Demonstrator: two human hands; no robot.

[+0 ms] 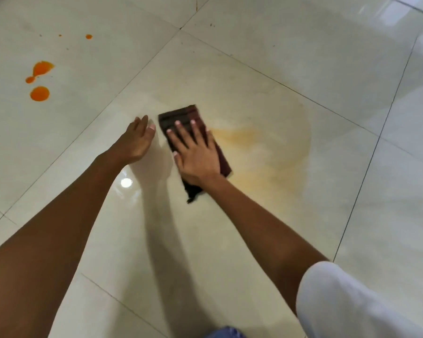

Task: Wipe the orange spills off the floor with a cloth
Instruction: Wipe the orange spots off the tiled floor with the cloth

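The cloth [193, 145] lay flat on the floor [303, 57] near the middle of the frame, a dark brown, folded rectangle, and my right hand [195, 152] was spread wide on top of it, fingers splayed and palm pressing down rather than gripping. I judged it light, soft and limp, a thing that would bunch or fold over if pushed from one edge, so the flat palm over its middle seemed the best hold, with the loose corner trailing toward the lower part of the frame left to drag. It looked damp enough to slide easily on the glossy tile. Just right of the cloth a pale orange smear [242, 137] spread thinly across the tile, fading toward a faint curved edge farther right; that looked to me like residue needing more passes. My left hand [138, 137] rested open on the floor just left of the cloth, holding nothing, apparently bracing me. Well apart, in the upper left of the frame, sat the bright orange puddles [40, 81], thick and untouched, with a small orange drop [89, 36] above them. Nothing stood between the cloth and those spills except my own left arm, which I would have had to shift. My knee in light fabric [352, 301] filled the lower right.
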